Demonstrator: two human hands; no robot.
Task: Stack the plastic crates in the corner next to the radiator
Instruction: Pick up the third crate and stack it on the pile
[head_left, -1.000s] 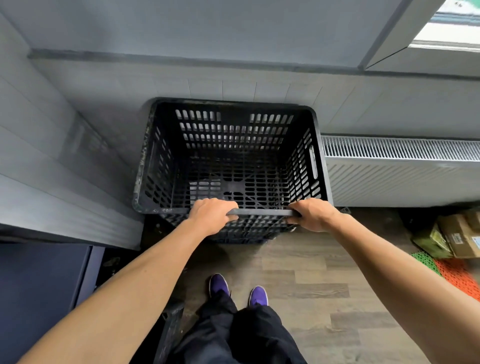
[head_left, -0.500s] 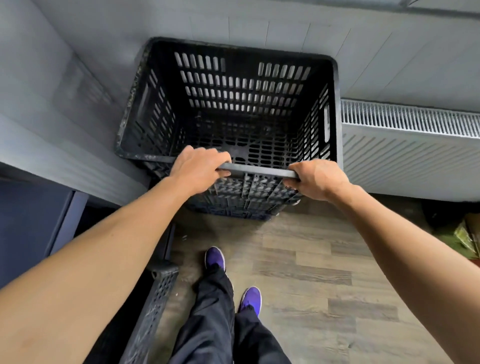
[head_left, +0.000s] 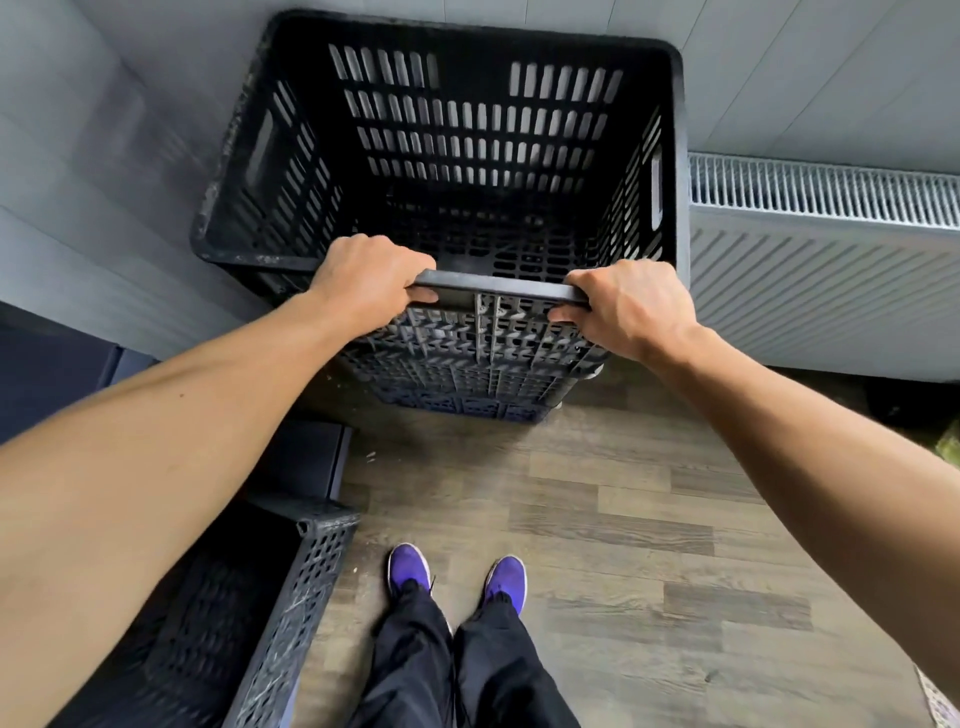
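Crate at lower left (head_left: 291, 597) waits on the floor, while left hand (head_left: 366, 283) and right hand (head_left: 631, 309) both clamp the near rim of the top crate (head_left: 467, 156) beside the radiator (head_left: 826, 260); seat it squarely before letting go.

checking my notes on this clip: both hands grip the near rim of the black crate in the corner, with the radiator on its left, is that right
Not quite. The radiator is on the right of the black crate, not its left; a grey wall is on the left. The rest holds: the left hand and the right hand both grip the crate's near rim, in the corner. The head view shows it.
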